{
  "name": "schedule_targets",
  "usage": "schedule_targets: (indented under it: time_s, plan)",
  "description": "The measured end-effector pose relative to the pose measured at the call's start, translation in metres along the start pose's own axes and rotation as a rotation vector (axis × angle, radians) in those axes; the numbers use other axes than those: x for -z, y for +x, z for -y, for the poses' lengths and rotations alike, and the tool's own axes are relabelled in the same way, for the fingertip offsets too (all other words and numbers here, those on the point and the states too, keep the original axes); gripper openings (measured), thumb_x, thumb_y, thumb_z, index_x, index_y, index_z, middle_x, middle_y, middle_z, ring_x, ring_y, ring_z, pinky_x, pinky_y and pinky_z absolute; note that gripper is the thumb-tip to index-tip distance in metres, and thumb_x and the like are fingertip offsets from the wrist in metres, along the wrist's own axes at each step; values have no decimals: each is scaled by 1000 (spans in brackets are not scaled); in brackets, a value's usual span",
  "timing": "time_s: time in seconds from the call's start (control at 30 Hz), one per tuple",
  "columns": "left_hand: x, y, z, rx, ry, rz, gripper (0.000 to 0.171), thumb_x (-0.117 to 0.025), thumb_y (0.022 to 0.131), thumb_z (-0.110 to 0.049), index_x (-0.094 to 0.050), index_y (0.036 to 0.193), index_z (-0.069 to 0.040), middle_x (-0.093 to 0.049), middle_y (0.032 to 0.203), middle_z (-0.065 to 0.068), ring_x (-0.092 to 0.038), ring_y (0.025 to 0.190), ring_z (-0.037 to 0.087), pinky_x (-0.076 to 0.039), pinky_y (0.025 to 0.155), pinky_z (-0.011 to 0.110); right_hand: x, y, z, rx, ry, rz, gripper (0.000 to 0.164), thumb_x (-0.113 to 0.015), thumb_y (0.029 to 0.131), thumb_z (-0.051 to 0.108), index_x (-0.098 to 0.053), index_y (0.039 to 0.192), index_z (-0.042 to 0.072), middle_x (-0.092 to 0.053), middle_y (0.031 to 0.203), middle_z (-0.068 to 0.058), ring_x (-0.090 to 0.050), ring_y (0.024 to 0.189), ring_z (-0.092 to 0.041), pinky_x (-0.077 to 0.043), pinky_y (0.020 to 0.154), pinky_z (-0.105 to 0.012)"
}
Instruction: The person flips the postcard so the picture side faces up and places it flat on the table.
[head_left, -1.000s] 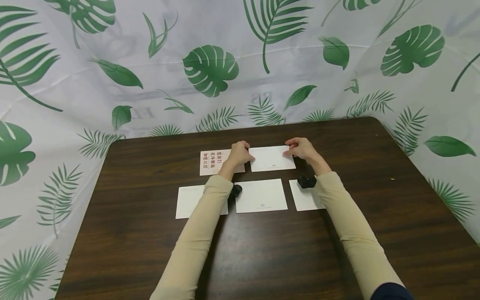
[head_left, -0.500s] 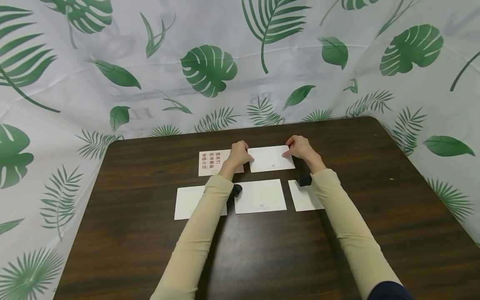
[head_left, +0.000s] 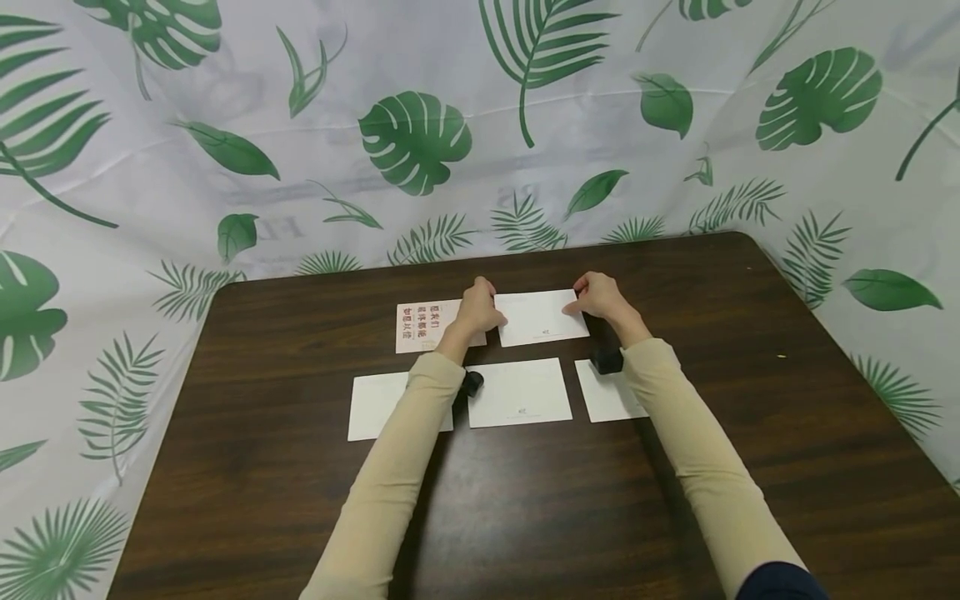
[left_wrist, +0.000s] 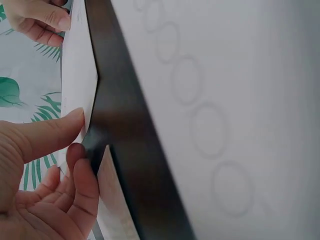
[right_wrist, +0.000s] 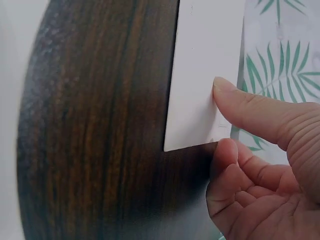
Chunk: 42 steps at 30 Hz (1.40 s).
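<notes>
In the head view a white card (head_left: 536,321) lies in the back row on the table, between both hands. My left hand (head_left: 477,310) pinches its left end. At the right end my right hand (head_left: 603,298) does the same. The left wrist view shows the left thumb (left_wrist: 55,132) on the card's face, with curled fingers by its edge. In the right wrist view the right thumb (right_wrist: 245,107) presses on the card's face near a corner, its other fingers curled at the edge. A card with red printed characters (head_left: 415,325) lies left, partly covered by the left hand.
Three white cards make a front row: left (head_left: 369,408), a middle card (head_left: 520,396) and a right card (head_left: 609,400). Sleeves cover parts of the outer two. Black wrist cameras (head_left: 472,382) hang over them. A leaf-patterned cloth (head_left: 300,192) stands behind the dark wooden table (head_left: 262,500).
The head view has shifted slightly. Both hands stay at the ends of the white card, and the right wrist has turned a little inward. The other cards lie as before.
</notes>
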<state>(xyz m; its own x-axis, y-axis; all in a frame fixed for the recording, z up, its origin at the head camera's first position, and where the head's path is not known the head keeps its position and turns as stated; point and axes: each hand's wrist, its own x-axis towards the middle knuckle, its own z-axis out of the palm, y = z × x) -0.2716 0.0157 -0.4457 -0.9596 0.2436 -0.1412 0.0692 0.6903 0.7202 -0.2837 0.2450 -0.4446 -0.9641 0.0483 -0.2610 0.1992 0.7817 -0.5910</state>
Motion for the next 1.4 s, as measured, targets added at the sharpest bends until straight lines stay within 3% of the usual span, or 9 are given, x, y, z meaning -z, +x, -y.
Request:
schedule_targets:
  time_s: [0.13,0.23,0.43,0.53,0.7,0.87,1.0,1.17,1.4]
  plan:
    - [-2,-1,3,-38,-54,-17,48,-73,76,1,-41,112,0,-47,79,8,-45,69,21,-39,62,30,2,-2,0,-30,-6,17,43,-77,76,15,-54,105,-7,-51,91,-15,-47,81,-26,-41,69,-32]
    - [-2,-1,3,-67,-103,-37,47,-71,74,5,-41,110,0,-44,73,6,-42,64,20,-37,58,28,6,-4,-1,-39,-24,39,32,-76,78,20,-58,91,-4,-51,83,-11,-46,78,-24,-40,66,-32]
    - [-1,-3,5,-98,-160,-48,47,-72,76,3,-42,113,1,-47,75,5,-44,67,18,-40,64,27,14,-8,-8,-33,-71,97,33,-70,83,32,-61,71,3,-42,61,-1,-41,65,-19,-34,57,-30]
    - [-1,-2,8,-118,-164,-59,34,-73,76,0,-51,101,3,-52,74,4,-47,67,16,-43,67,26,17,-11,-11,23,-59,100,34,-66,86,33,-59,69,5,-43,59,-1,-42,60,-18,-35,56,-30]
    - [2,-2,11,-169,-173,-63,17,-72,77,-3,-55,73,-2,-55,64,3,-50,58,12,-42,60,22,20,-15,-19,137,101,72,31,-62,91,26,-56,74,2,-51,58,-3,-47,50,-15,-39,50,-27]
    - [7,-4,10,-240,-217,-69,21,-70,82,-4,-55,67,-2,-58,58,8,-54,50,12,-43,52,21,23,-18,-25,206,345,48,24,-60,92,18,-58,90,-6,-59,59,-2,-57,48,-11,-45,46,-22]
    - [9,-5,8,-252,-299,-63,18,-67,84,-3,-59,69,2,-64,63,15,-59,51,19,-47,50,21,26,-21,-26,238,532,52,21,-60,92,12,-57,94,-9,-66,65,-1,-64,55,-10,-50,51,-22]
    - [9,-6,7,-248,-396,-45,10,-63,87,-2,-68,85,7,-68,75,19,-66,64,25,-52,56,23,30,-24,-28,249,693,71,13,-57,92,6,-58,94,-7,-70,79,-3,-69,68,-13,-54,60,-25]
    - [8,-6,9,-164,-532,-5,20,-52,92,-2,-69,96,7,-69,84,19,-67,69,20,-55,66,28,32,-27,-33,203,668,109,24,-44,98,5,-55,111,-11,-69,92,0,-68,86,-12,-54,75,-30]
